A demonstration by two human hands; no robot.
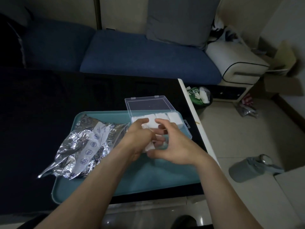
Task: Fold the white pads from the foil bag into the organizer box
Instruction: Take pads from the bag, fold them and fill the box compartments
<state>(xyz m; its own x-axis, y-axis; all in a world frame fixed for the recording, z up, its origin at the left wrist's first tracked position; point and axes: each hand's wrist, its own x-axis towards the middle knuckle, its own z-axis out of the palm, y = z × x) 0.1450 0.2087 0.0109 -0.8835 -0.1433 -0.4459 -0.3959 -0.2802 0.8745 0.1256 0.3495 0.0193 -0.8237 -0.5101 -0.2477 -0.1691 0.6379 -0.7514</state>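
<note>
A clear plastic organizer box [187, 128] stands open at the far right of the teal tray [148, 179], its lid [148, 104] tipped back. Several folded white pads [173, 118] fill its back row. Over the box's near part, my left hand [135, 139] and my right hand [171, 142] meet and hold one white pad [149, 147] between their curled fingers. The crumpled foil bag [82, 146] lies on the tray's left side, partly hanging over its edge.
The tray sits on a black table [49, 96] with a white right edge. Beyond it is a blue sofa [132, 52]. On the floor to the right stand a bin [201, 98], a grey bottle [250, 167] and cardboard boxes.
</note>
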